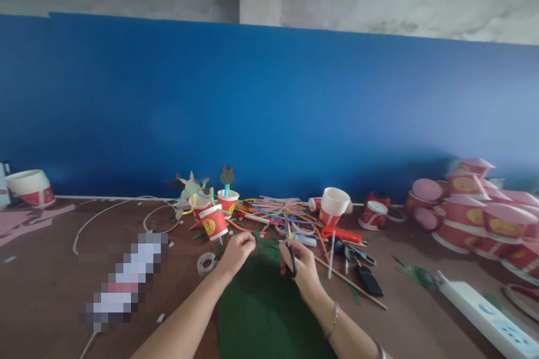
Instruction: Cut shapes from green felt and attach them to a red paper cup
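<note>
right hand fingers curled tight around black scissors, blades up; left hand fingers pinch top edge of green sheet, flat on bench, just before coloured straws.

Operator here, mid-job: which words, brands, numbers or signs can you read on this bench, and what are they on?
No text is legible.
On the red paper cup: round yellow label, print too small to read.
On the stacked red cups: similar yellow labels, too blurred to read.
On the white power strip: nothing readable.

Two hands — one pair scissors — one power strip
</note>
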`<action>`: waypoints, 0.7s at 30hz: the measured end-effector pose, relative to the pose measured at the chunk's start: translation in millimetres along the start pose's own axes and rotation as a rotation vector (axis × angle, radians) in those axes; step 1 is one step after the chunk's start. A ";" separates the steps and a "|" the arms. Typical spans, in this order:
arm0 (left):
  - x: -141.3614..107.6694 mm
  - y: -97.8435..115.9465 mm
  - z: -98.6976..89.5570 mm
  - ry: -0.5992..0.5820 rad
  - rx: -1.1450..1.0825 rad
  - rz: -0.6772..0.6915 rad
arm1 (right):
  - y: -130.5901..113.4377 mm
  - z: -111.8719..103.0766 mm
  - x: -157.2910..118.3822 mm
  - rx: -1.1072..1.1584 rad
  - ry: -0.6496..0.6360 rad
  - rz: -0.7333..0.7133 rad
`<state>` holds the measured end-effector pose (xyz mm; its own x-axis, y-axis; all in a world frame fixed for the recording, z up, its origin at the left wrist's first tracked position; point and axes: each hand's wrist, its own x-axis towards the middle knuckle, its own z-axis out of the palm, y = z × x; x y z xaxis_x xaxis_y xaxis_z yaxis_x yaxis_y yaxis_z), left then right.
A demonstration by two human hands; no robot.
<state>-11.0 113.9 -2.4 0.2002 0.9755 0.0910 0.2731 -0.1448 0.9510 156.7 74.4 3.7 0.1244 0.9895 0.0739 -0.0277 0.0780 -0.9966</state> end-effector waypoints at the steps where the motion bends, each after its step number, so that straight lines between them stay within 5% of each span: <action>1: -0.2 -0.2 -1.8 0.001 0.061 0.007 | 0.2 0.6 -0.2 0.006 -0.008 -0.001; 7: -3.4 0.3 -4.3 -0.014 0.337 0.062 | 3.3 1.8 0.1 0.018 -0.038 -0.017; 13: -8.5 4.3 0.3 0.215 0.413 0.201 | 8.1 -0.3 2.2 0.016 -0.044 -0.024; 18: -15.2 15.3 2.6 0.186 0.469 0.407 | 7.0 -3.2 3.4 0.037 0.077 -0.075; 21: -20.4 23.4 3.9 0.056 0.533 0.501 | 8.3 -5.7 4.5 0.056 0.136 -0.088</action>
<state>-5.0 90.0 16.8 0.3768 0.7762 0.5056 0.5848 -0.6226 0.5200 162.7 78.8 -4.4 0.2616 0.9533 0.1509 -0.0656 0.1735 -0.9826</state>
